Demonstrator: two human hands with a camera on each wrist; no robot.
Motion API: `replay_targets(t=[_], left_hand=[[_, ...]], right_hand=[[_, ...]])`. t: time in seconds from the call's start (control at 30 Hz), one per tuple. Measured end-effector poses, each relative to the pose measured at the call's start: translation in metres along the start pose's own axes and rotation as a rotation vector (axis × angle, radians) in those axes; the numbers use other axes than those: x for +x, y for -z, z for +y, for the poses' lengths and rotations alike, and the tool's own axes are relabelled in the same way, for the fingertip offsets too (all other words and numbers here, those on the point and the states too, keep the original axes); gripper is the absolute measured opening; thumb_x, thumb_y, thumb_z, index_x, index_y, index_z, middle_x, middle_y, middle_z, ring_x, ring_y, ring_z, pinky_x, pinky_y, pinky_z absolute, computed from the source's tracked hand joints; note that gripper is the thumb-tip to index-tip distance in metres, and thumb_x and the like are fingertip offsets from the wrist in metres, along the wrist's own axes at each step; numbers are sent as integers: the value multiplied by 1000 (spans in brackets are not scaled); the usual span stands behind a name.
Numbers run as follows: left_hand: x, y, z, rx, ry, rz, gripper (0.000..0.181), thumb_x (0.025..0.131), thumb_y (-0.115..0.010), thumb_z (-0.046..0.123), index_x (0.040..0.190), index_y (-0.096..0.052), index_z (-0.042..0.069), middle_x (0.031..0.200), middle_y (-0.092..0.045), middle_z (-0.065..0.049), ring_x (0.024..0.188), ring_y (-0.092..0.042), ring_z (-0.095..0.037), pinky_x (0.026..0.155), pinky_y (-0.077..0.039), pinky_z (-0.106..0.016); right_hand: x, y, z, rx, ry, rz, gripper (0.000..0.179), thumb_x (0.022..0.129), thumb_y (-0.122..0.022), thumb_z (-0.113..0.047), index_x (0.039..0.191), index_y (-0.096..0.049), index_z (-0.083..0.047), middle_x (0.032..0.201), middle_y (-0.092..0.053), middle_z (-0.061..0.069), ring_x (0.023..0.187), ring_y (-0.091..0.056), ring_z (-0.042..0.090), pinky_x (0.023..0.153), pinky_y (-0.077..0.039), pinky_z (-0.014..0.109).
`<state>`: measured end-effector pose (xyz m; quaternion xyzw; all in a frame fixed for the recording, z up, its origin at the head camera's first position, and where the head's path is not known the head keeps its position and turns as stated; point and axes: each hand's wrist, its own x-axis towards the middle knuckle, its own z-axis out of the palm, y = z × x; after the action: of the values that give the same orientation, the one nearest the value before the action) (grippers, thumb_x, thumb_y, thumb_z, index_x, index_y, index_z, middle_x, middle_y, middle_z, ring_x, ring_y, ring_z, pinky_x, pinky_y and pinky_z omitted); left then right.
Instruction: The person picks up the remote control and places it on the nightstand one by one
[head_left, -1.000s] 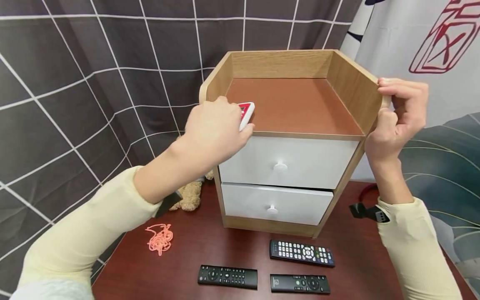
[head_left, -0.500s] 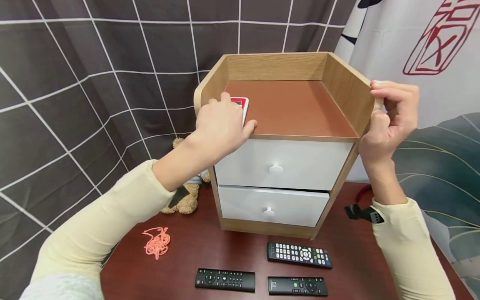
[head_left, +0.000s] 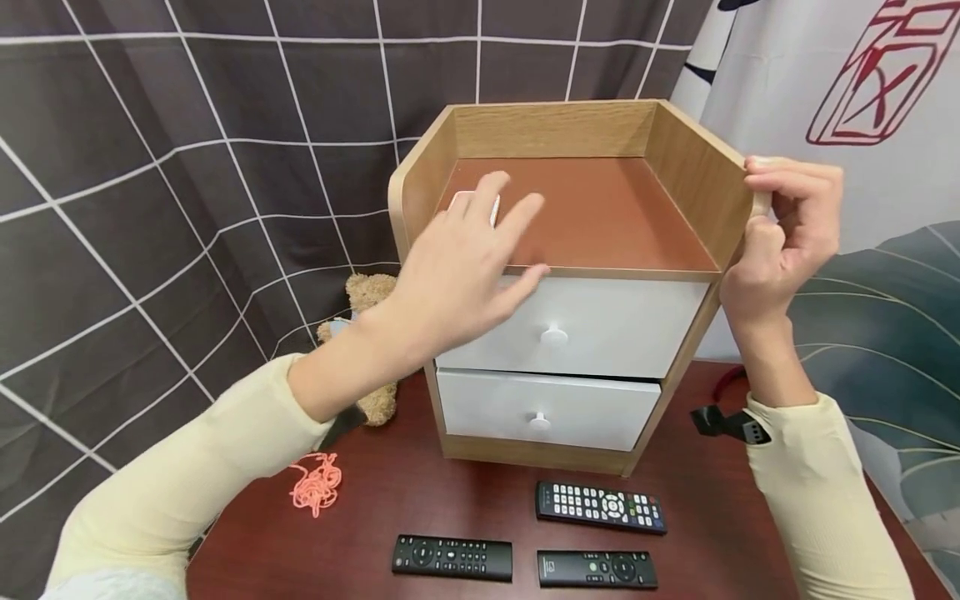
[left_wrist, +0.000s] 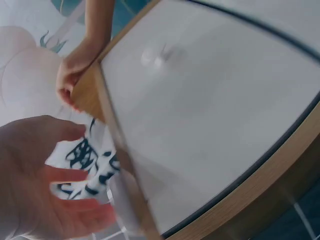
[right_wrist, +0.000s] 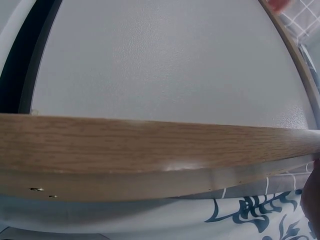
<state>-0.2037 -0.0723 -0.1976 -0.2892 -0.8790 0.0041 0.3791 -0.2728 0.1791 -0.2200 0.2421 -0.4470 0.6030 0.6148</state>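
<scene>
A small wooden cabinet (head_left: 592,212) with a brown top and raised side panels stands on the table. My left hand (head_left: 457,271) is over the top's front left, fingers spread and holding nothing. Just behind those fingers lies a small white-edged box-like thing (head_left: 460,198), mostly covered by the hand; its red face showed earlier. In the left wrist view its pale side (left_wrist: 121,200) is beside the fingertips. My right hand (head_left: 791,225) grips the front edge of the right side panel (head_left: 701,179) between curled fingers and thumb.
The lower white drawer (head_left: 585,408) sits slightly askew under the upper drawer (head_left: 630,325). Three black remotes, including one with white keys (head_left: 600,507), lie in front. Coral string (head_left: 317,485) and a teddy bear (head_left: 371,292) are at left. A checked curtain (head_left: 315,83) hangs behind.
My left hand set the red-and-white thing down on the cabinet top, let go, and drew back slightly with fingers spreading. My right hand keeps its hold on the panel.
</scene>
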Motion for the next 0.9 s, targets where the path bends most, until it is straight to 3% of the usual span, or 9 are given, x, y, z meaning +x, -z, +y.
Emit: replay_targets(t=[0.13,0.3,0.47,0.6,0.7,0.8,0.9], left_hand=[[-14,-17,5,-127,-198,124,53,93,-63,36,137,-51,8,140,-47,-23,117,-57,-36,99,-49,-45],[-34,-46,14,-229,-471,252,44,90,-67,33,126,-61,10,134,-58,-19,123,-56,-30,106,-45,-44],[-64,-82,26,-367,-693,309,38,85,-71,37,114,-69,12,122,-67,-11,120,-61,-23,110,-41,-49],[-94,-114,38,-381,-818,277,38,89,-66,39,117,-68,13,120,-69,-8,118,-62,-20,111,-41,-47],[-119,-137,47,-355,-890,190,39,93,-60,42,122,-66,15,123,-69,-4,120,-61,-18,113,-40,-43],[-145,-157,56,-366,-899,73,40,97,-53,42,126,-66,17,128,-67,-4,125,-59,-19,114,-39,-40],[-164,-176,63,-419,-865,-17,41,98,-52,39,128,-65,16,131,-65,-7,129,-57,-20,116,-37,-37]], right_hand=[[0,1,1,2,-5,-6,25,74,-42,-1,80,-62,11,93,-64,8,91,-64,21,84,-55,26],[-1,3,1,-1,-4,-6,25,74,-42,-2,80,-62,10,93,-64,8,91,-63,21,85,-55,27],[0,1,1,-1,-1,-7,24,74,-42,-3,80,-62,10,94,-64,7,92,-63,21,85,-55,27],[-1,0,1,6,-4,-5,24,74,-42,-2,79,-62,9,93,-63,8,92,-63,22,86,-55,27],[-1,0,0,10,-5,-2,23,74,-41,-2,79,-62,9,93,-63,9,92,-63,22,85,-54,27],[-1,0,0,8,-6,-2,23,74,-41,-2,79,-61,9,93,-63,9,92,-62,22,85,-54,27],[0,-1,0,5,-4,-3,24,74,-41,-2,80,-62,9,94,-63,9,93,-62,22,85,-54,27]])
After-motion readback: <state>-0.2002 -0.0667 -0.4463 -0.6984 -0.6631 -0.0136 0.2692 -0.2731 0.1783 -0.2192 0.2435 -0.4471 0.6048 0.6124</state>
